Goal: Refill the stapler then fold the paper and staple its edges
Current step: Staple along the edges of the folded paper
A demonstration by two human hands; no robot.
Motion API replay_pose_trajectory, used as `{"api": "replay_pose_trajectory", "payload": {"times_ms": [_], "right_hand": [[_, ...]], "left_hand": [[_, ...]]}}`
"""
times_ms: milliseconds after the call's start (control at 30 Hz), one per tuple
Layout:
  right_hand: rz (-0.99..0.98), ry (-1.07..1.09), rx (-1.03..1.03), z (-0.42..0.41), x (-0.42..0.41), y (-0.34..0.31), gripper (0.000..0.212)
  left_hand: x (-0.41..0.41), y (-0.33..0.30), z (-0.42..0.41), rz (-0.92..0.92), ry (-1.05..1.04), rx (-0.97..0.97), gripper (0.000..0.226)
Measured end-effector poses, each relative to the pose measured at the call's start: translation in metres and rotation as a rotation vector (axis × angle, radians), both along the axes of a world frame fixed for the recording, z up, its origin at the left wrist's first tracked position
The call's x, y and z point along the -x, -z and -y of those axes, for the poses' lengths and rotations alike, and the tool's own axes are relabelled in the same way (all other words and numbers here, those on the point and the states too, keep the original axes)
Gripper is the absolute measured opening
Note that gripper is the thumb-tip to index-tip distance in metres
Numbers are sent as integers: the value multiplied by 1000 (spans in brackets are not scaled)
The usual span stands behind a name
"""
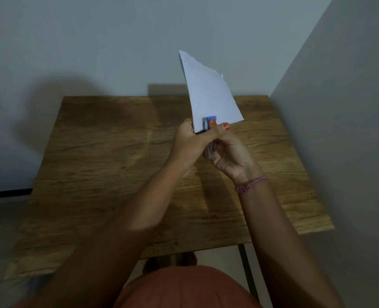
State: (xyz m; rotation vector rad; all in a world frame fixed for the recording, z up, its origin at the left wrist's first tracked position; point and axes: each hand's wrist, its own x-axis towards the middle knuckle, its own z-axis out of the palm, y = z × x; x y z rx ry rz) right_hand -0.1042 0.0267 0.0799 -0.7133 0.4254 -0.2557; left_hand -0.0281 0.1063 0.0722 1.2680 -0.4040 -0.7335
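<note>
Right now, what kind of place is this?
Probably a plain room at home, in a corner: a small wood-grain table on black metal legs stands against bare pale walls, over a light floor.

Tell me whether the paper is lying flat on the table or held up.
Held up. The paper stands tilted in the air above the wooden table, its lower edge in the stapler between the left hand and right hand.

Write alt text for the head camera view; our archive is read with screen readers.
Two hands hold a folded white paper upright above a wooden table: the left hand pinches the paper's lower corner, while the right hand grips a small blue stapler set on the paper's lower edge. A pink thread bracelet circles the right wrist.
</note>
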Motion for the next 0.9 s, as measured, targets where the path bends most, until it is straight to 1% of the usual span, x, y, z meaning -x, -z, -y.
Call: {"api": "replay_pose_trajectory", "payload": {"times_ms": [133, 233, 333, 433, 533, 633, 700, 733, 833, 900], "right_hand": [[46, 3, 9, 1, -2, -1, 13], [43, -11, 47, 1, -4, -1, 16], [21, 13, 14, -1, -6, 0, 20], [-4, 20, 42, -1, -7, -2, 24], [-32, 33, 96, 0, -6, -3, 22], [-34, 16, 158, -1, -5, -7, 9], [-36, -19, 195, -2, -3, -10, 7], [-50, -29, 212, -2, -3, -11, 10], [-94, -61, 283, 1, 0, -12, 21], [-79, -74, 280, 4, 4, -13, 24]], "left_hand": [[-5, -2, 0, -4, 24, 31, 56], [-5, -1, 0, -41, 22, 56, 48], [-4, -2, 0, -71, 3, 71, 42], [-5, -4, -1, -79, 10, 99, 36], [-11, -9, -5, -77, 118, 135, 34], [-22, -17, -10, -119, 281, 183, 27], [-29, -25, -11, -188, 349, 188, 34], [-30, -28, -11, -201, 350, 169, 38], [-30, -33, -8, -168, 256, 94, 32], [-27, -35, -6, -196, 208, 73, 32]]}}
